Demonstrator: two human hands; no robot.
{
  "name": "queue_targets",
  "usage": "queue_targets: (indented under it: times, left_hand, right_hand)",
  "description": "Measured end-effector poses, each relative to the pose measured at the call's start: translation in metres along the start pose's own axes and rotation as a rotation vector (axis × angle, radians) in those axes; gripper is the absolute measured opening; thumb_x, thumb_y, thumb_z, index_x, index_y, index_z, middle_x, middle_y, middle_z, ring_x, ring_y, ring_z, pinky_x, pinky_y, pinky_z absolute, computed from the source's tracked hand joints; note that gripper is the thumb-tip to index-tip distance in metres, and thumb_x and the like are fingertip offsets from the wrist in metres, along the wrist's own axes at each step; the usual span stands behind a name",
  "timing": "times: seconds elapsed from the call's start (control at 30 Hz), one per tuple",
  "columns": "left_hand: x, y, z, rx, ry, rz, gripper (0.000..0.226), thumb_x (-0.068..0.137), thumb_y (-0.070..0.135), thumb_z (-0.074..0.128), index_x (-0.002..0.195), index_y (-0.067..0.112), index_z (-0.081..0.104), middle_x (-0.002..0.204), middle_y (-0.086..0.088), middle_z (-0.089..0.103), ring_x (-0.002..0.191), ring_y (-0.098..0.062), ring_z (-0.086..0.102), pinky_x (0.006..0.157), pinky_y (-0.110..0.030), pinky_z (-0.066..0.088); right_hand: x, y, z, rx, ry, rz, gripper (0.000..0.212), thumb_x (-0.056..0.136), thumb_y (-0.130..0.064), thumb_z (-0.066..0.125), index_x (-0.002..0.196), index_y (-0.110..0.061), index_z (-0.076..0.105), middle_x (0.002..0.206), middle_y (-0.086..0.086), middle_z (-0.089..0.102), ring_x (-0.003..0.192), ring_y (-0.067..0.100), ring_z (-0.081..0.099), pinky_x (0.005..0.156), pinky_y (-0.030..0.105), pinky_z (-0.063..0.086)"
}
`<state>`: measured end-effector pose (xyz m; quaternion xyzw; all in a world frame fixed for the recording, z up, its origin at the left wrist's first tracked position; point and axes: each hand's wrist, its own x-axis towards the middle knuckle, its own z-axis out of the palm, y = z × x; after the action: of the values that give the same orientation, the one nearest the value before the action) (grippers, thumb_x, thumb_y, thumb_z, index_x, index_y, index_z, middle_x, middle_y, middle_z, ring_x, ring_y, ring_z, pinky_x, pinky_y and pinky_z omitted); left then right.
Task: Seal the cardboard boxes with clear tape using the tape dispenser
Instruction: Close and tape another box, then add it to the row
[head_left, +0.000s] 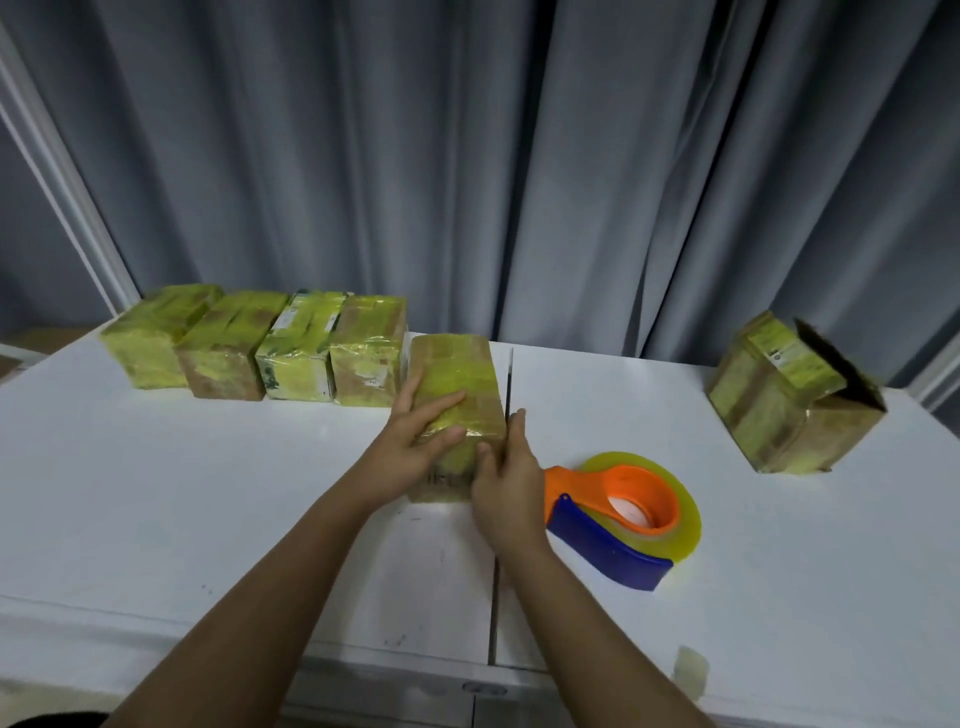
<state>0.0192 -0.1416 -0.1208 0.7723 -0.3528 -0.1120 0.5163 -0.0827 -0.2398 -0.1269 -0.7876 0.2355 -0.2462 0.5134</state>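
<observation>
Tape scrap (692, 666): small pale piece lying on the near right edge of the white table (156, 493).
Table seam (497, 597): dark gap running away from the viewer, passing just right of the handled box.
Right hand (506, 493): laid against the near right side of the box, fingers fairly straight and pointing away, thumb on the near end; pressing, not clasping.
Tape dispenser (618, 525): orange and blue, loaded with a yellowish clear roll, lying flat on the table just right of the right hand, untouched.
Left hand (415, 436): flat on top of the box, fingers extended across the taped surface; relaxed, nothing grasped.
Handled box (457, 384): cardboard, wrapped in yellowish tape, long axis pointing away, at table centre.
Open box (789, 400): far right, well apart, tilted, one flap raised.
Sealed row (249, 348): four taped boxes side by side, far left, last one just beside the handled box.
Curtain (467, 156): grey folds behind the table.
</observation>
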Motion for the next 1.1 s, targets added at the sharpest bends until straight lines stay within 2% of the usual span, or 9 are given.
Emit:
queue_targets:
  times: [0.17,0.33,0.4,0.5,0.6,0.8,0.93,1.03,1.1]
  left_hand:
    - [0.0,0.002,0.002,0.027,0.013,-0.028,0.042,0.093,0.031,0.055,0.134,0.032,0.048,0.158,0.01,-0.003,0.131,0.007,0.006,0.105,-0.018,0.023]
    - [0.0,0.005,-0.001,0.048,-0.011,-0.032,0.042,0.092,0.03,0.056,0.133,0.033,0.048,0.158,0.007,-0.002,0.131,0.005,0.006,0.111,-0.023,0.022]
    - [0.001,0.006,-0.002,0.044,-0.02,-0.036,0.043,0.092,0.028,0.057,0.134,0.031,0.049,0.158,0.006,-0.001,0.13,0.006,0.006,0.108,-0.019,0.021]
    - [0.002,0.007,-0.003,0.021,-0.024,-0.038,0.043,0.092,0.027,0.057,0.134,0.03,0.049,0.158,0.006,-0.002,0.13,0.007,0.005,0.109,-0.019,0.019]
    - [0.001,0.007,-0.003,0.008,-0.02,-0.039,0.041,0.093,0.027,0.057,0.133,0.031,0.05,0.158,0.007,-0.001,0.131,0.007,0.004,0.112,-0.022,0.018]
    - [0.004,0.003,-0.005,0.007,-0.022,-0.009,0.036,0.095,0.025,0.052,0.131,0.031,0.051,0.158,0.006,0.002,0.132,0.007,0.007,0.106,-0.018,0.015]
    - [0.004,0.004,-0.007,0.011,-0.059,0.012,0.035,0.095,0.026,0.053,0.13,0.031,0.053,0.159,0.008,0.003,0.14,0.0,0.006,0.108,-0.02,0.017]
    - [0.004,0.01,-0.013,0.009,-0.107,-0.024,0.041,0.095,0.028,0.053,0.136,0.029,0.049,0.159,0.011,0.001,0.143,-0.003,0.004,0.108,-0.02,0.017]
    - [0.004,0.013,-0.015,-0.014,-0.139,-0.036,0.052,0.094,0.03,0.053,0.144,0.033,0.036,0.158,0.013,-0.005,0.142,-0.001,0.0,0.109,-0.02,0.018]
  right_hand:
    - [-0.018,0.017,0.025,0.131,-0.104,-0.102,0.086,0.094,-0.008,0.041,0.137,-0.047,-0.023,0.162,-0.002,-0.004,0.148,0.011,0.008,0.119,0.041,0.023]
    - [-0.034,0.036,0.022,-0.395,-0.243,-0.219,0.093,0.086,0.008,0.044,0.146,-0.022,-0.02,0.139,-0.008,-0.048,0.145,0.018,-0.023,0.117,0.032,0.025]
    - [-0.037,0.034,0.013,-0.388,-0.239,-0.207,0.087,0.088,0.007,0.045,0.151,-0.02,-0.009,0.145,-0.01,-0.039,0.147,0.014,-0.014,0.114,0.023,0.029]
    - [-0.036,0.027,-0.003,-0.132,0.064,-0.265,0.071,0.084,0.013,0.042,0.147,-0.018,0.033,0.157,-0.006,0.019,0.139,0.005,0.029,0.098,0.011,0.04]
    - [-0.018,0.009,-0.005,0.174,0.196,-0.219,0.046,0.084,0.017,0.039,0.105,-0.02,0.058,0.106,0.0,0.057,0.094,0.003,0.057,0.081,0.017,0.048]
    - [0.005,0.008,0.006,0.512,0.042,0.093,0.042,0.087,0.018,0.034,0.077,-0.01,0.064,0.083,0.008,0.066,0.078,0.015,0.065,0.072,0.023,0.054]
    - [-0.004,0.01,0.004,0.352,0.108,0.11,0.036,0.085,0.015,0.04,0.075,-0.013,0.059,0.078,0.007,0.063,0.076,0.017,0.06,0.069,0.025,0.05]
    - [0.013,-0.001,-0.018,0.027,0.146,-0.166,0.034,0.081,0.005,0.054,0.101,-0.022,0.057,0.112,-0.007,0.051,0.098,0.007,0.049,0.085,0.02,0.042]
    - [0.025,0.001,-0.028,-0.118,-0.162,-0.167,0.059,0.087,-0.008,0.06,0.14,-0.026,0.041,0.145,-0.01,0.025,0.132,0.004,0.026,0.108,0.019,0.026]
